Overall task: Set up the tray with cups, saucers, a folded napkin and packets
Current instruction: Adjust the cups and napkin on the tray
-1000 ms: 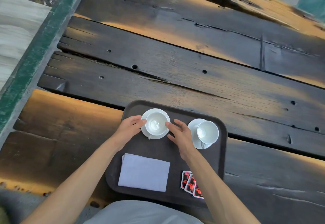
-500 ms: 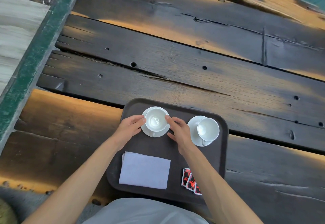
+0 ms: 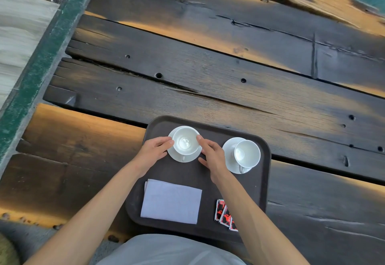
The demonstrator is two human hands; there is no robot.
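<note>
A dark brown tray (image 3: 267, 160) lies on the wooden table in front of me. At its far left a white cup (image 3: 185, 142) stands on a white saucer (image 3: 183, 159), handle toward me. My left hand (image 3: 152, 152) and my right hand (image 3: 213, 156) flank this cup, fingertips pressed to its two sides. A second white cup (image 3: 248, 153) sits on its saucer (image 3: 228, 150) at the far right of the tray. A folded pale napkin (image 3: 171, 201) lies near left. Red-and-black packets (image 3: 224, 214) are fanned out near right, partly hidden by my right forearm.
The table is made of dark, worn planks (image 3: 208, 81) with gaps and holes between them. A green strip (image 3: 41, 60) runs along its left end, with pale floor beyond. My grey clothing (image 3: 166, 252) touches the tray's near edge.
Both hands stay at the left cup's sides, my right fingers a little closer to its rim. The view has drifted slightly; nothing on the tray has visibly moved.
</note>
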